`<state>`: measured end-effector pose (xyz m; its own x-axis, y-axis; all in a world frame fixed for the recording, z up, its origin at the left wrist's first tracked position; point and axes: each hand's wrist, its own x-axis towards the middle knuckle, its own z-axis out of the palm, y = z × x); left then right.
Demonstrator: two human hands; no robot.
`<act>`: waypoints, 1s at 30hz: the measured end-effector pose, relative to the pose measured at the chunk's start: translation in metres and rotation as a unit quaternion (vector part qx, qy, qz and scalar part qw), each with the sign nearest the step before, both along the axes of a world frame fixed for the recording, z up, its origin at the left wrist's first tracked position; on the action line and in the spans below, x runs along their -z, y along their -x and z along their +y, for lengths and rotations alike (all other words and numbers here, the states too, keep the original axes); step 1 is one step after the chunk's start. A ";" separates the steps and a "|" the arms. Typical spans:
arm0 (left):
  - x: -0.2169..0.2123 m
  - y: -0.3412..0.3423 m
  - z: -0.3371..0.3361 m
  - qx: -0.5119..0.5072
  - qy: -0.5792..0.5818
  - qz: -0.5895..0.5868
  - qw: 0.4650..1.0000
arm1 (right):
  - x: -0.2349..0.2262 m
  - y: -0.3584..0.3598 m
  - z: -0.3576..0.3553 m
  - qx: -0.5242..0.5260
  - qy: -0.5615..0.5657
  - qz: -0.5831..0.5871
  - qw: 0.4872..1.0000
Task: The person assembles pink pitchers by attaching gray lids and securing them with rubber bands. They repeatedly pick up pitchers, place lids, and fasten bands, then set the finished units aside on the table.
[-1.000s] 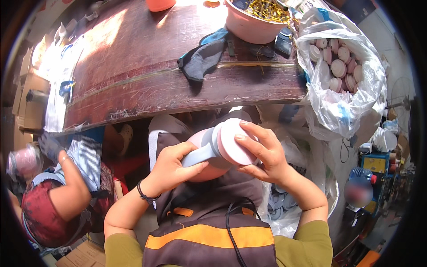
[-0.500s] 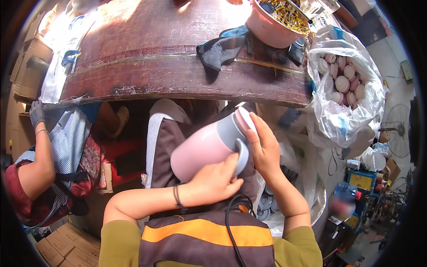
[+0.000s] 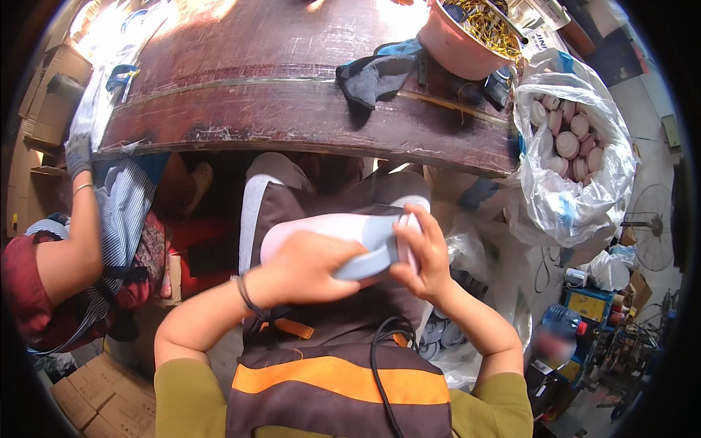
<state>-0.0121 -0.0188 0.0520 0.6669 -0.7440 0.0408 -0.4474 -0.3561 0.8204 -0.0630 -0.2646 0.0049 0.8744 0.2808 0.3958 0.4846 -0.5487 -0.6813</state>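
A pink thermos jug (image 3: 292, 228) with a grey collar (image 3: 378, 229) and a grey handle (image 3: 363, 264) lies nearly level over my lap. My left hand (image 3: 303, 266) is closed on the jug at its handle side, covering part of the pink body; motion smears it a little. At the jug's right end, my right hand (image 3: 427, 255) has its fingers closed around the pink lid, which they mostly hide. Whether the lid is fully seated cannot be seen.
Ahead runs the worn edge of a dark red wooden table (image 3: 241, 124). On it are a grey-blue cloth (image 3: 376, 77) and a pink basin (image 3: 460, 47) of yellow strips. A plastic bag (image 3: 540, 212) of pink lids stands right. A co-worker's gloved hand (image 3: 79, 155) is at left.
The jug has swung from a slant to nearly level and come slightly left. My left hand has shifted from the handle's lower side onto the body and handle; my right fingers have curled around the lid.
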 end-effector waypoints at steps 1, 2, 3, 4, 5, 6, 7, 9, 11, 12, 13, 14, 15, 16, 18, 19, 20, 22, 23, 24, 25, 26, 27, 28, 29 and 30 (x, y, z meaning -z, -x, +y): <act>-0.001 -0.015 0.010 -0.006 0.022 -0.030 0.999 | -0.002 0.001 0.002 -0.058 -0.007 -0.050 0.997; 0.003 -0.030 0.017 -0.020 0.009 -0.018 1.000 | -0.007 0.000 0.007 -0.123 -0.012 -0.112 0.986; 0.012 -0.042 0.022 -0.036 -0.007 -0.005 0.999 | -0.015 -0.001 0.015 -0.187 -0.021 -0.172 0.967; 0.021 -0.048 0.019 -0.041 0.024 0.072 0.996 | -0.025 -0.002 0.022 -0.215 -0.016 -0.201 0.956; 0.033 -0.054 0.015 -0.046 0.056 0.146 0.987 | -0.030 -0.004 0.027 -0.231 -0.013 -0.219 0.948; 0.044 -0.059 0.013 -0.030 0.027 0.182 0.982 | -0.031 -0.009 0.030 -0.253 -0.022 -0.224 0.941; 0.049 -0.062 0.009 -0.020 0.043 0.192 0.980 | -0.031 -0.014 0.030 -0.274 -0.029 -0.226 0.934; 0.052 -0.062 0.006 -0.024 0.030 0.189 0.981 | -0.032 -0.017 0.029 -0.275 -0.022 -0.219 0.936; 0.047 -0.051 0.004 -0.127 -0.016 0.100 0.987 | -0.030 -0.018 0.027 -0.250 -0.034 -0.188 0.949; 0.041 -0.043 0.003 -0.178 -0.039 0.054 0.982 | -0.027 -0.016 0.025 -0.183 -0.042 -0.142 0.972; 0.025 -0.036 0.002 -0.214 -0.077 0.064 0.972 | -0.022 -0.013 0.021 -0.111 -0.048 -0.095 0.988; 0.011 -0.019 -0.002 -0.192 -0.067 0.007 0.979 | -0.008 -0.017 0.017 -0.017 -0.068 -0.020 0.997; 0.003 0.004 -0.017 -0.188 -0.066 -0.008 0.980 | 0.008 -0.018 0.014 0.080 -0.085 0.059 0.991; -0.001 0.027 -0.029 -0.107 -0.110 0.037 0.987 | 0.017 -0.021 0.010 0.119 -0.127 0.178 0.969; 0.018 0.052 -0.050 -0.035 -0.071 0.056 0.995 | 0.035 -0.029 0.001 0.152 -0.187 0.336 0.911; 0.024 0.054 -0.055 -0.008 -0.071 0.080 0.994 | 0.040 -0.031 -0.003 0.151 -0.209 0.366 0.894; 0.021 0.045 -0.054 -0.011 -0.051 0.066 0.996 | 0.043 -0.031 -0.008 0.148 -0.229 0.399 0.875; 0.019 0.009 -0.039 -0.023 -0.046 -0.045 0.998 | 0.026 -0.026 -0.011 0.105 -0.200 0.393 0.891; 0.008 -0.012 -0.029 -0.034 -0.072 -0.100 0.992 | 0.005 -0.021 -0.011 0.072 -0.153 0.348 0.922; 0.011 -0.030 -0.020 -0.090 -0.052 -0.121 0.987 | -0.006 -0.014 -0.013 0.012 -0.102 0.268 0.958; 0.015 -0.049 -0.011 -0.105 -0.027 -0.090 0.990 | -0.012 -0.007 -0.013 -0.044 -0.052 0.182 0.981; 0.018 -0.065 -0.003 -0.065 -0.021 0.034 0.997 | -0.017 -0.003 -0.010 -0.112 -0.018 0.098 0.989; 0.019 -0.077 0.002 -0.009 0.013 0.191 0.982 | -0.021 0.000 -0.006 -0.175 0.019 0.013 0.984; 0.032 -0.081 0.006 0.024 0.029 0.206 0.978 | -0.023 0.004 0.002 -0.220 -0.004 -0.020 0.975; 0.039 -0.083 0.004 0.060 0.047 0.222 0.972 | -0.026 0.008 0.010 -0.234 -0.003 -0.052 0.971; 0.042 -0.081 0.002 0.062 0.039 0.234 0.969 | -0.026 0.008 0.015 -0.218 0.013 -0.078 0.973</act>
